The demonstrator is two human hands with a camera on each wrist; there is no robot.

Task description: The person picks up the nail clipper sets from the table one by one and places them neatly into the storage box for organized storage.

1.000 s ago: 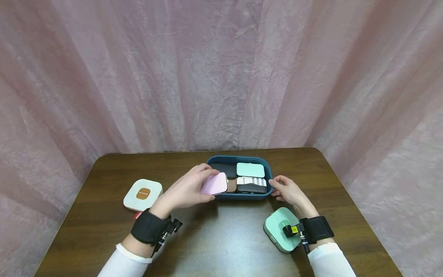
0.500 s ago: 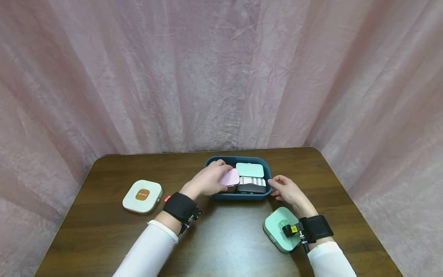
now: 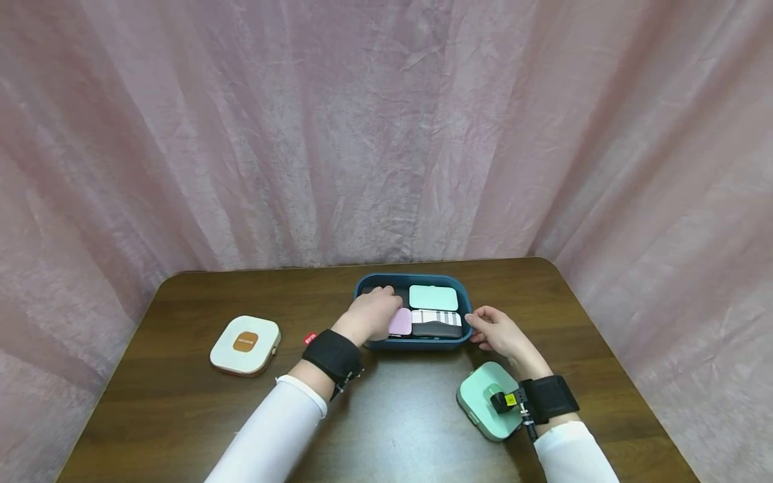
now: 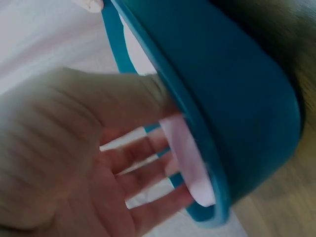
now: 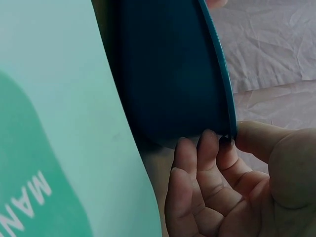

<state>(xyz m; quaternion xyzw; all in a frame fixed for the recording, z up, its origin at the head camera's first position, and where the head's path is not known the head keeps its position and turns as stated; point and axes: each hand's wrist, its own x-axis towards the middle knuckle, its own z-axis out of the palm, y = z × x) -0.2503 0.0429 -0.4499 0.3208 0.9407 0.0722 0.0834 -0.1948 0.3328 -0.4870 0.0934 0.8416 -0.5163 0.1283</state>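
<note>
The pink case (image 3: 400, 321) is a small, flat, pale pink box with rounded corners. It lies in the front left part of the teal bin (image 3: 414, 345), half hidden under the left hand (image 3: 370, 315). In the left wrist view the hand's fingers (image 4: 143, 170) are stretched out almost straight beside the case (image 4: 190, 170), just inside the bin's rim (image 4: 217, 163); whether they touch it I cannot tell. The right hand (image 3: 498, 332) grips the bin's right end, fingers (image 5: 197, 168) curled against the wall (image 5: 168, 74) and thumb over the rim.

One bin stands on the table (image 3: 181, 402). It shows four cases: one pink, one mint (image 3: 433, 297), one striped (image 3: 436, 316), one dark (image 3: 436, 329). Outside it lie two square boxes: one white (image 3: 245, 344) to the left and one green (image 3: 486, 400) by the right wrist. One small red tag (image 3: 310, 337) lies beside the left wrist.
</note>
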